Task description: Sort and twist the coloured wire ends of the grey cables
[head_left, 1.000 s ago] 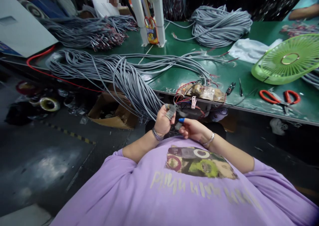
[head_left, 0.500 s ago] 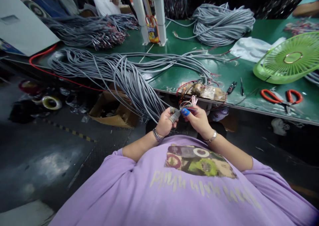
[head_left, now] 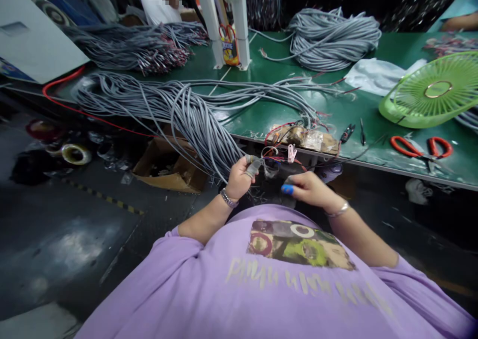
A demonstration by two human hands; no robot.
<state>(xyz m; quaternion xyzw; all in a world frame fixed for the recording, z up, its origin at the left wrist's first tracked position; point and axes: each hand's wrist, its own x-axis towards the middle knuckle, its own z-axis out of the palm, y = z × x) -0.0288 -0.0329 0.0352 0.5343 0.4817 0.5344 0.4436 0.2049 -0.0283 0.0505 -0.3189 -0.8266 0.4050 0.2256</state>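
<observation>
My left hand [head_left: 241, 178], with grey covers on its fingertips, pinches the end of a grey cable. Thin coloured wires [head_left: 274, 158] fan out to the right from that cable end, beside a pink clothes peg [head_left: 292, 153] at the bench edge. Apart from the wires, to the right and a little lower, is my right hand [head_left: 311, 189], its fingers curled together and blue tape round the thumb. Whether anything sits in those fingers I cannot make out. The thick bundle of grey cables [head_left: 201, 125] hangs over the bench edge to my left hand.
On the green bench [head_left: 269, 70] lie red-handled pliers [head_left: 429, 150], a black cutter [head_left: 347, 133], tweezers [head_left: 362, 131] and a green fan [head_left: 435, 90]. A coil of grey cable [head_left: 334, 38] rests farther back. Under the bench stands a cardboard box [head_left: 170, 172]. A person in white [head_left: 159, 3] is opposite.
My right hand has left the cable end and moved right and slightly down. My left hand has shifted slightly left, still pinching the cable, and the coloured wires now show spread out.
</observation>
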